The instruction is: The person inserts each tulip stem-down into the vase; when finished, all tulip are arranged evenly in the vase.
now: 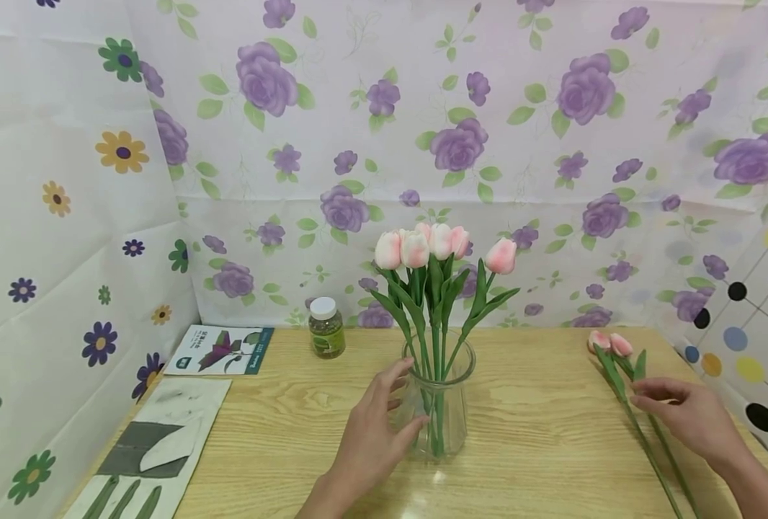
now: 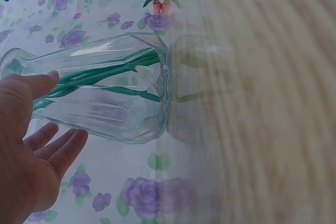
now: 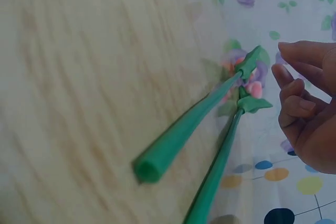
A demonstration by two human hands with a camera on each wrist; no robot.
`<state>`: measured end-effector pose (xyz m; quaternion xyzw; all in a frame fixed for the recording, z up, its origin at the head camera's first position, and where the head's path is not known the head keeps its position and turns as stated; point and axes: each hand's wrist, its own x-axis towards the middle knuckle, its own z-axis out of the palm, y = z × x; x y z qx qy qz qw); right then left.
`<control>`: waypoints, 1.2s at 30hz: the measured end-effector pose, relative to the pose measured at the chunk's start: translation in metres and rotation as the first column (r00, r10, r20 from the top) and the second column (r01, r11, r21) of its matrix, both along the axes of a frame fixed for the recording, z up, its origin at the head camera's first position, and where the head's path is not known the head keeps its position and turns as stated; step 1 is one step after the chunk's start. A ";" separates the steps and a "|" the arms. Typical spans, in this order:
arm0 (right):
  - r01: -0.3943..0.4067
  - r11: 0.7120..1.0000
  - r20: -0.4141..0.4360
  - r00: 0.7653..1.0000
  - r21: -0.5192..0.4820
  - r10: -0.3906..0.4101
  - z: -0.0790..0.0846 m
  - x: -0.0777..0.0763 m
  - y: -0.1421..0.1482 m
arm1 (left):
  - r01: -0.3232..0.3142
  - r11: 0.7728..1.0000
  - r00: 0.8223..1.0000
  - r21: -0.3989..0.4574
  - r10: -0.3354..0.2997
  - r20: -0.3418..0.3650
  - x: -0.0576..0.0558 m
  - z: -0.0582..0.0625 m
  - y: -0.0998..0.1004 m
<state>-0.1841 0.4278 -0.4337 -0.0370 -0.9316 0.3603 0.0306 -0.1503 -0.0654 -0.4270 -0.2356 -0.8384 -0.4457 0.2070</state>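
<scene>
A clear glass vase (image 1: pixel 445 425) stands upright on the table, holding several pink-and-white artificial tulips (image 1: pixel 415 249) with green stems. My left hand (image 1: pixel 374 425) is at the vase's left side, thumb in front and fingers bent loosely; whether it touches the glass I cannot tell. In the left wrist view, the stems (image 2: pixel 105 77) show through the glass. At the right, two more tulips (image 1: pixel 620 345) lie on the table. My right hand (image 1: pixel 691 418) hovers by their leaves, fingers loosely bent, and in the right wrist view it is apart from the stems (image 3: pixel 181 129).
A lidded jar (image 1: pixel 327 335) with a white cap stands at the back left. Beside it lies a printed booklet (image 1: pixel 218 349), with a pale picture sheet (image 1: pixel 163 432) along the left edge. Flowered sheets (image 1: pixel 423 173) hang behind the wooden table (image 1: pixel 539 447).
</scene>
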 end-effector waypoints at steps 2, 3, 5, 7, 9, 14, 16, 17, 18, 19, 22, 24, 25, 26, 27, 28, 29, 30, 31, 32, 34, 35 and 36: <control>-0.005 1.000 0.014 1.000 0.011 0.005 -0.003 0.000 0.003 | 0.000 1.000 1.000 0.004 0.000 0.000 0.000 0.000 0.000; -0.005 1.000 0.023 1.000 0.021 0.005 -0.004 -0.001 0.004 | -0.001 1.000 1.000 0.005 0.001 0.001 0.000 -0.001 0.000; -0.010 1.000 0.046 0.999 0.029 0.009 -0.007 -0.002 0.006 | -0.001 1.000 1.000 0.006 0.001 0.002 -0.001 -0.001 0.000; -0.019 0.999 0.065 0.998 0.032 0.017 -0.009 -0.003 0.007 | -0.001 1.000 1.000 0.005 0.001 -0.001 -0.001 -0.001 0.000; -0.032 0.999 0.082 0.996 0.037 0.029 -0.011 -0.004 0.008 | -0.002 1.000 1.000 0.003 0.002 -0.004 -0.001 0.000 0.000; -0.083 0.995 0.122 0.990 0.062 0.075 -0.015 -0.004 0.006 | -0.002 1.000 1.000 0.004 0.002 -0.008 -0.002 -0.001 0.000; -0.110 0.991 0.126 0.987 0.079 0.099 -0.016 -0.004 0.005 | 0.000 1.000 1.000 0.006 0.000 -0.007 -0.001 -0.001 0.000; -0.118 0.989 0.128 0.986 0.087 0.106 -0.016 -0.005 0.004 | 0.000 1.000 1.000 0.007 0.000 -0.007 -0.001 -0.001 0.000; -0.124 0.987 0.131 0.985 0.099 0.111 -0.016 -0.006 0.003 | 0.001 1.000 1.000 0.009 0.000 -0.007 -0.001 -0.001 0.000; -0.128 0.986 0.136 0.984 0.103 0.114 -0.016 -0.006 0.003 | 0.002 1.000 1.000 0.011 -0.002 -0.006 -0.001 -0.001 0.000; -0.135 0.984 0.158 0.981 0.113 0.117 -0.016 -0.009 0.002 | 0.006 1.000 1.000 0.015 -0.006 -0.003 -0.001 -0.001 0.000; -0.140 0.983 0.176 0.977 0.119 0.118 -0.016 -0.011 0.002 | 0.007 1.000 1.000 0.013 -0.007 -0.003 -0.001 -0.001 0.000; -0.142 0.982 0.180 0.976 0.123 0.119 -0.016 -0.011 0.002 | 0.009 1.000 1.000 0.013 -0.009 -0.002 -0.002 -0.001 0.000; -0.146 0.980 0.180 0.976 0.131 0.122 -0.016 -0.012 0.003 | 0.011 1.000 1.000 0.013 -0.011 -0.001 -0.002 -0.001 0.000; -0.151 0.979 0.181 0.975 0.135 0.125 -0.016 -0.012 0.003 | 0.011 1.000 1.000 0.011 -0.011 -0.003 -0.002 -0.001 0.000; -0.155 0.978 0.179 0.975 0.142 0.129 -0.017 -0.013 0.003 | 0.012 1.000 1.000 0.012 -0.012 -0.004 -0.002 -0.001 0.000; -0.159 0.976 0.175 0.976 0.147 0.132 -0.017 -0.013 0.003 | 0.013 1.000 1.000 0.012 -0.013 -0.005 -0.002 -0.001 0.000; -0.163 0.975 0.171 0.976 0.152 0.136 -0.017 -0.014 0.003 | 0.014 1.000 1.000 0.015 -0.014 -0.006 -0.002 -0.001 0.000; -0.169 0.973 0.167 0.976 0.155 0.142 -0.017 -0.014 0.003 | 0.014 1.000 1.000 0.016 -0.014 -0.007 -0.002 -0.001 0.000; -0.174 0.972 0.162 0.976 0.160 0.148 -0.017 -0.014 0.003 | 0.014 1.000 1.000 0.017 -0.014 -0.007 -0.002 -0.001 0.000; -0.183 0.969 0.156 0.975 0.169 0.157 -0.017 -0.015 0.002 | 0.017 1.000 1.000 0.020 -0.016 -0.007 -0.002 -0.001 0.000; -0.187 0.968 0.154 0.975 0.170 0.161 -0.017 -0.015 0.001 | 0.018 1.000 1.000 0.021 -0.018 -0.007 -0.002 -0.001 0.000; -0.190 0.967 0.152 0.975 0.171 0.164 -0.017 -0.015 0.000 | 0.018 1.000 1.000 0.021 -0.018 -0.009 -0.002 -0.001 0.000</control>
